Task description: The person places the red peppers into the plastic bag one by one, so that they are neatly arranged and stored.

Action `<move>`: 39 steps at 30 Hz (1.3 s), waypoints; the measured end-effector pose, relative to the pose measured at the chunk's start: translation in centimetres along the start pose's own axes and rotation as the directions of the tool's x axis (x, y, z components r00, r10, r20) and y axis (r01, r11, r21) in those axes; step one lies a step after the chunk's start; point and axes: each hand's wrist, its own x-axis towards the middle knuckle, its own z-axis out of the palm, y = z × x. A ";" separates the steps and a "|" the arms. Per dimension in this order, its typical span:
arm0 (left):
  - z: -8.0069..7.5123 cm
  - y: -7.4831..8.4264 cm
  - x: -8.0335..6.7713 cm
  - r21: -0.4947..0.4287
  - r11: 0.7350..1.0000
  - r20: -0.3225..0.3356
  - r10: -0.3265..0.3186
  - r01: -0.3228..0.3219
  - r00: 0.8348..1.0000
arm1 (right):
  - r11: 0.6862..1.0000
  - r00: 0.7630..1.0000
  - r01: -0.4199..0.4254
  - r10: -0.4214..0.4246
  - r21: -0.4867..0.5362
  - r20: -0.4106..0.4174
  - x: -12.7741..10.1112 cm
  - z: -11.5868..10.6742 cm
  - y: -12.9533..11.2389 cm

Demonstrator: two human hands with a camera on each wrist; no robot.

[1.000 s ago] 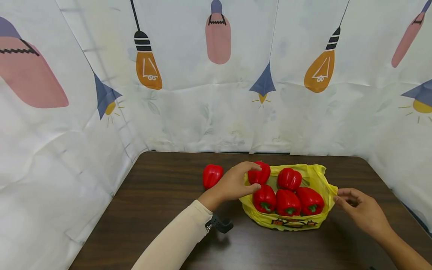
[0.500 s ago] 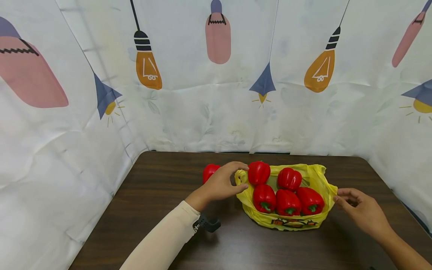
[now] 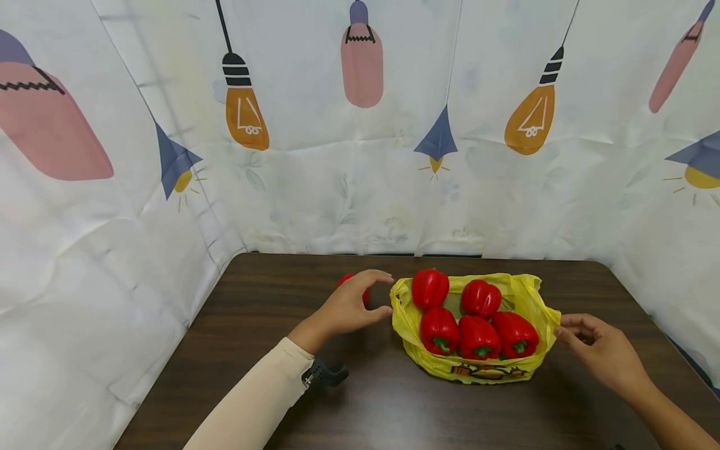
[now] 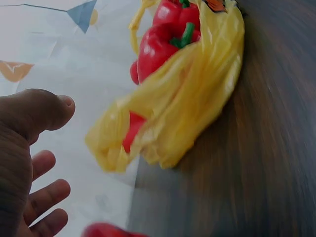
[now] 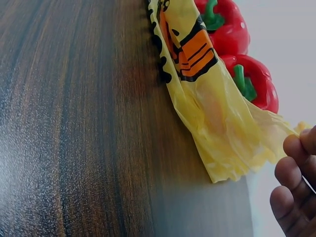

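Note:
A yellow plastic bag [image 3: 416, 340] lies opened on the table with several red bell peppers [image 3: 479, 337] inside, some showing green stems. My right hand [image 3: 604, 350] pinches the bag's right edge between thumb and finger; the right wrist view shows the pinched plastic [image 5: 291, 131]. My left hand [image 3: 343, 306] is just left of the bag, thumb and fingers spread apart with nothing between them. Behind that hand, one more red bell pepper [image 3: 367, 296] stands on the table, mostly hidden by it. The left wrist view shows the bag's left end [image 4: 148, 128] apart from the thumb.
Everything stands on a dark wood-grain table [image 3: 253, 312]. A white cloth printed with lamps and bulbs [image 3: 337, 187] hangs behind and at the sides. A dark strap [image 3: 329, 373] sticks out from the left wrist.
My left hand has drawn back leftward from the upper-left pepper in the bag, now covering most of the loose pepper. My right hand keeps its hold on the bag's edge.

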 end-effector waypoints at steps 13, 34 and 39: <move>-1.2 -2.1 -2.6 0.018 0.995 -0.045 -0.094 0.095 0.995 | 1.000 1.000 -0.001 0.001 0.005 -0.004 -0.1 0.1 0.0; -3.4 -4.9 -4.4 0.025 0.987 -0.122 -0.157 0.161 0.980 | 1.000 1.000 -0.019 0.019 0.001 0.012 -0.2 0.0 0.0; -3.7 -5.5 -4.5 0.019 0.985 -0.109 -0.167 0.170 0.980 | 1.000 1.000 -0.025 0.025 0.004 0.013 -0.2 0.0 0.0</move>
